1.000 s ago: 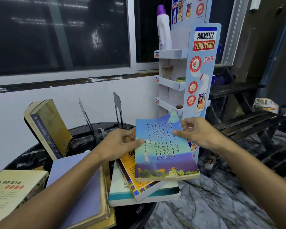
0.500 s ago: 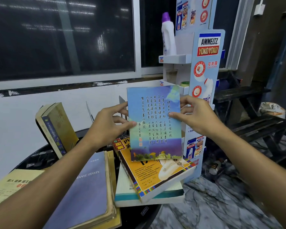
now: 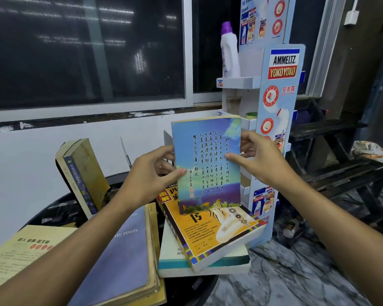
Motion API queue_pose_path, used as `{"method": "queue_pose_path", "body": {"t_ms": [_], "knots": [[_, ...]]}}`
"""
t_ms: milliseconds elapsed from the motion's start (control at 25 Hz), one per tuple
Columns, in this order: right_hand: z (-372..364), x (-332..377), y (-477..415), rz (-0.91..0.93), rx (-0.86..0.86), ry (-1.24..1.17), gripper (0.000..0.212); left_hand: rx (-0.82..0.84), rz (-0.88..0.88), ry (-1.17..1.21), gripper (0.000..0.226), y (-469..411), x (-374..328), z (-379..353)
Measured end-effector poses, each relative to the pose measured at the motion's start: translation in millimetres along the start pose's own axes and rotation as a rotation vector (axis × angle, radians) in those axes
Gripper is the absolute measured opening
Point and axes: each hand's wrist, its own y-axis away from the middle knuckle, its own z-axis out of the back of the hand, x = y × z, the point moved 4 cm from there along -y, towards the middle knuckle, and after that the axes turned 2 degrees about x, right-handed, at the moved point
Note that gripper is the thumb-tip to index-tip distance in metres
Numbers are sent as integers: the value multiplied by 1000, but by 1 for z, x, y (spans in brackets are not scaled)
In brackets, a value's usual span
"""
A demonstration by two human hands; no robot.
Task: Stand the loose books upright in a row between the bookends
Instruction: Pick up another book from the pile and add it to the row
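Thin blue-and-purple paperback book (image 3: pixel 207 164), held upright in the air above the orange-covered book (image 3: pixel 217 235) on the stack, pinched at mid-height by the left hand (image 3: pixel 152 176) and right hand (image 3: pixel 255 156); probably light and flexible, so side-edge grips suit.

Both my forearms reach in from the bottom corners, bare, converging toward the middle of my view. My left hand (image 3: pixel 152 173) is raised with the wrist straight, thumb pressed on the front of the blue book's (image 3: pixel 208 164) left edge and the fingers curled behind it. My right hand (image 3: pixel 255 156) mirrors it on the right edge, thumb flat across the cover and the fingers wrapped round the back, so the two hands pinch the book upright between them, clear of everything below.
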Motion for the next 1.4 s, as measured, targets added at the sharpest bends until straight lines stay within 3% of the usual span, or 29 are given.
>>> {"method": "queue_pose_path", "body": {"t_ms": [120,240,400,640,840,1040,1400], "knots": [[0,5,5,-5,-155,80,60,-10,4,11,42,5,0,-3],[1,24,20,85,-297,58,48,-30,-9,29,40,14,-6,-9],[-9,61,42,175,-207,-17,35,-113,-70,-26,41,26,-20,-20],[-4,99,59,172,-83,-11,59,-114,-153,-41,37,45,-40,-40],[9,114,63,123,-64,92,68,-57,-164,-9,55,57,-43,-61],[17,118,60,82,-98,256,50,-76,-159,-115,71,60,-43,-77],[16,124,50,106,-149,356,25,-49,-161,-269,76,56,-36,-69]]}}
